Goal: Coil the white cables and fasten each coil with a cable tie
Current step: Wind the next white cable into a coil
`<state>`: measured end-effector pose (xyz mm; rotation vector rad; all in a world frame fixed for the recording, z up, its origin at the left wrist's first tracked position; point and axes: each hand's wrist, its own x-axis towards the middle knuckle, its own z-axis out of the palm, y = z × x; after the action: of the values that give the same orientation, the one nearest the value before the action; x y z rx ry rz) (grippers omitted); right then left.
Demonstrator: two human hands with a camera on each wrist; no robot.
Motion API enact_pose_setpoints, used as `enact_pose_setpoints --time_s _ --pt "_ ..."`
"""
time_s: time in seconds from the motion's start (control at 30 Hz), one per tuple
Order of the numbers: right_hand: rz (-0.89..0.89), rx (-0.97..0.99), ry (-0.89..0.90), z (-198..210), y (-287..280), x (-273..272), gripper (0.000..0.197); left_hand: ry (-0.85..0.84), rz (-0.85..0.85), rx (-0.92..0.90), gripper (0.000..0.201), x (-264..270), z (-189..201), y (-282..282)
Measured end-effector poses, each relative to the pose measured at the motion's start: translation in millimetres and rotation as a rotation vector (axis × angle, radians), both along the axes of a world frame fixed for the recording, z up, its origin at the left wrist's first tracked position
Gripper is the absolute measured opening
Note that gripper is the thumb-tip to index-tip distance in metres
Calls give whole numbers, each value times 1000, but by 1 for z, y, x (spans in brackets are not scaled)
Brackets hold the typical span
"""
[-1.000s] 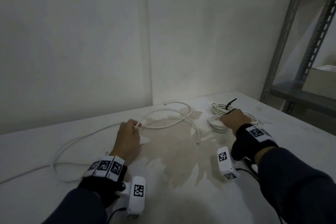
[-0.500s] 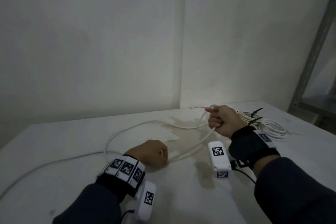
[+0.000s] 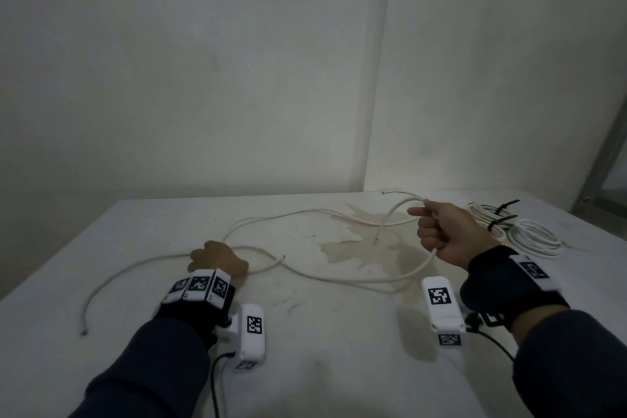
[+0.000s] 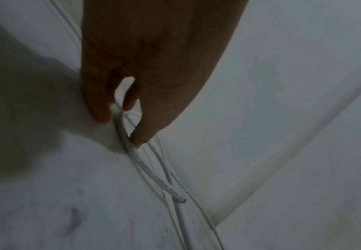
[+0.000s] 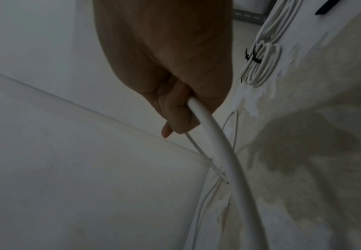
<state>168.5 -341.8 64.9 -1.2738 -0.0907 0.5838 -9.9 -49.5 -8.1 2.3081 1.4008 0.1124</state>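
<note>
Loose white cables point(image 3: 305, 214) lie in wide loops across the white table point(image 3: 322, 332). My left hand point(image 3: 217, 258) rests low on the table and pinches one cable point(image 4: 145, 169) near its cut end point(image 4: 181, 200) between fingertips point(image 4: 102, 115) and thumb. My right hand point(image 3: 441, 234) is raised above the table, its fist closed round another stretch of white cable point(image 5: 213, 133); a thin ridged strip point(image 5: 205, 159) also sticks out of that fist. Two finished coils point(image 3: 522, 231) with black ties point(image 3: 502, 219) lie behind the right hand, and the coils point(image 5: 260, 67) show again in the right wrist view.
A brownish stain point(image 3: 356, 244) marks the table's middle. Walls close in the table's far side, meeting in a corner point(image 3: 373, 146). A metal shelf upright point(image 3: 604, 153) stands at the far right. One cable end point(image 3: 84, 332) lies near the table's left edge.
The right hand left the tied coils, took hold of a loose cable and lifted it. The left hand slid left along the table, away from the stain, still holding its cable.
</note>
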Motion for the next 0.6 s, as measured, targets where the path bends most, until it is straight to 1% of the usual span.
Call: enact_pose_setpoints --time_s 0.07,0.13,0.17,0.2,0.23,0.27,0.3,0.33,0.37,0.4,0.43,0.47,0.5,0.53,0.57,0.6 --pt "11 -20 11 -8 -3 -8 35 -109 -8 -50 60 -2 0 2" --pt "18 -26 33 -16 -5 -16 35 -260 -12 -170 38 -2 2 3" --pt "23 -21 50 -18 -4 -19 34 -387 -5 -244 24 0 4 4" --pt "30 -18 69 -20 -3 -22 34 -560 16 -369 15 2 5 4" --pt "42 -20 86 -21 -3 -24 34 -766 31 -531 14 3 6 2" --pt "61 -26 102 -20 -2 -26 34 -953 54 -703 17 3 8 -1" --pt "90 -34 119 -20 0 -29 33 -1064 56 -828 17 4 8 -5" --pt "125 -40 138 -19 1 -33 33 -1084 21 -869 15 4 6 -7" --pt "161 -42 156 -17 3 -36 32 -1022 -31 -812 13 5 4 -11" --pt "196 -35 174 -15 5 -39 31 -874 -83 -636 14 7 1 -10" --pt "224 -16 193 -13 7 -43 31 -709 -89 -461 14 8 -1 -9" --pt "243 13 210 -10 10 -46 30 -572 -66 -343 13 6 0 -10" --pt "253 45 225 -8 13 -48 30 -469 -23 -296 22 4 1 -13" --pt "256 75 238 -5 15 -49 29 -434 11 -260 33 0 2 -16" --pt "258 100 249 -4 18 -51 29 -407 22 -271 41 -2 2 -17" --pt "263 117 258 -2 20 -53 29 -379 5 -284 41 -3 3 -20"
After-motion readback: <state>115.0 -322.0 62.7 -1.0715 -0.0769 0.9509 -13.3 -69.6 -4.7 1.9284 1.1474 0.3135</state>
